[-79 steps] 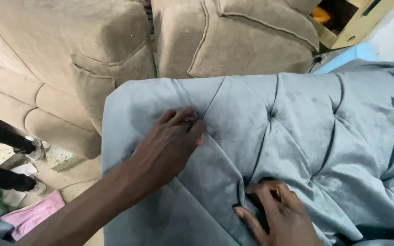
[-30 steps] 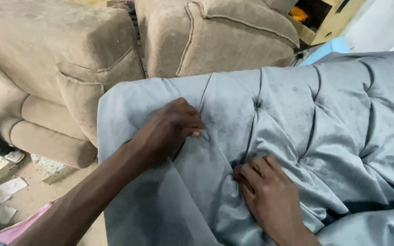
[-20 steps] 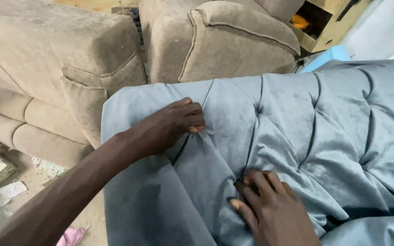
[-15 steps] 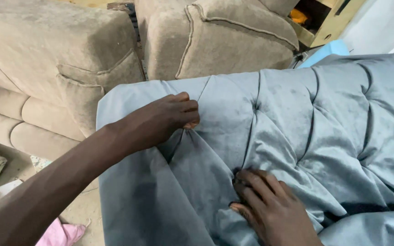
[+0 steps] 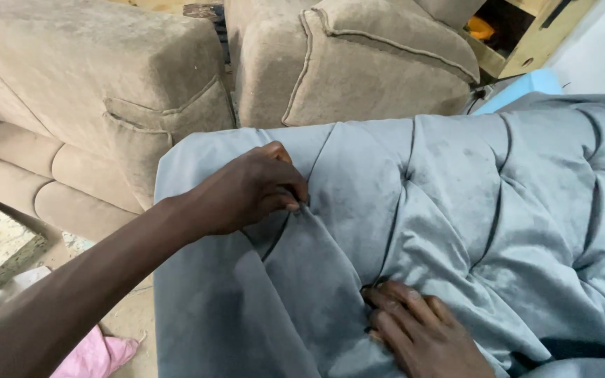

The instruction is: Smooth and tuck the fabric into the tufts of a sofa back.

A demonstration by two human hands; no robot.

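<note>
Right hand [image 5: 421, 336] presses fingertips into a fold of the grey tufted fabric [image 5: 456, 210], gripping nothing.

Left hand [image 5: 250, 189], farther up, pinches a pleat near the fabric's left edge, fingers closed on cloth. Just past that edge stand beige sofa pieces [image 5: 106, 91], close against it; bare floor [image 5: 1, 238] shows left.
</note>
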